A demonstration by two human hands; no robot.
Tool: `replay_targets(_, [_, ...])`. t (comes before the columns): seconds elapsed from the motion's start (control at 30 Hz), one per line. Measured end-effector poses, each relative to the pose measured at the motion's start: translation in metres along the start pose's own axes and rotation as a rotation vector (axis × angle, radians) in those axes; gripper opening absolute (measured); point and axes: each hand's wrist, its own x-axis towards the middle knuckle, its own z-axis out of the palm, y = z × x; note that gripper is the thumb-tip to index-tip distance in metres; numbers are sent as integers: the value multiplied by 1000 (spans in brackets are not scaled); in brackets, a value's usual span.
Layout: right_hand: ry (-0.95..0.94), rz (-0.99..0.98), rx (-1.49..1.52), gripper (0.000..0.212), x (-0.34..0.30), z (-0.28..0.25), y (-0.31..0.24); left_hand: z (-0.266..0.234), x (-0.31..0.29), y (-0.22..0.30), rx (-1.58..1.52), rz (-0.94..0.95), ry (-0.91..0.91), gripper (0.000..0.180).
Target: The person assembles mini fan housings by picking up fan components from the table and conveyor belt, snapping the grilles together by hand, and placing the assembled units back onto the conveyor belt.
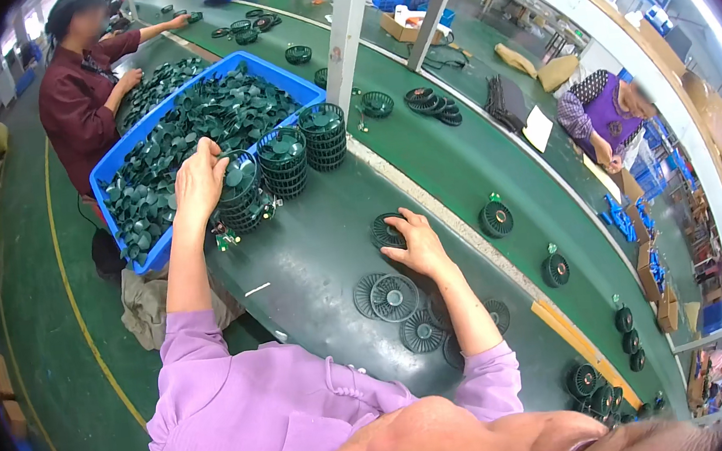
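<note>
My left hand (pixel 199 179) is raised at the near edge of a blue bin, beside a stack of dark green round fan housings (pixel 240 201). Its fingertips are pinched together over the stack's rim; whatever they hold, if anything, is hidden. On the worktable, my right hand (pixel 418 244) has its thumb and fingers spread across a dark round slatted fan part (pixel 387 230), gripping its edge. Several flat round grilles (pixel 394 297) lie overlapping near my right forearm, which partly covers some of them.
The blue bin (pixel 310 96) is heaped with dark green fan blades (pixel 209 118). Two more housing stacks (pixel 284 159) stand alongside. A green conveyor belt (pixel 452 172) carries scattered fan parts. A post (pixel 350 42) rises beside it. Co-workers sit at far left (pixel 84 105) and right (pixel 609 116).
</note>
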Motion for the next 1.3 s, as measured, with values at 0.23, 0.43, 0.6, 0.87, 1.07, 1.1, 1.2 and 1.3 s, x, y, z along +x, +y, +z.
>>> replay_targets(0.23, [146,118,562,36,-2,-18,-14,-4,5,-10,29,30,-55,15])
replay_targets(0.43, [233,130,803,34,-19,-48,-43,-5,5,38,-320,178,175,16])
replay_targets(0.6, [315,9,1122,30,-4,-45,-77,47,-30,71,-1139,-58,32,14])
replay_targets(0.87, [437,28,687,54,9,-30,-100,113,-80,135,-1955,-384,-331,18])
replay_targets(1.07, [463,-311,42,48,15,-20,-84,138,-85,132,-2191,-706,-587,19])
replay_targets(1.1, [388,-349,100,47,16,-16,-82,142,-87,132,-2256,-760,-643,19])
replay_targets(1.2, [311,-334,127,51,14,-13,-80,145,-92,130,-2297,-787,-664,20])
replay_targets(1.3, [291,-344,254,60,14,-6,-74,136,-96,137,-2299,-776,-618,23])
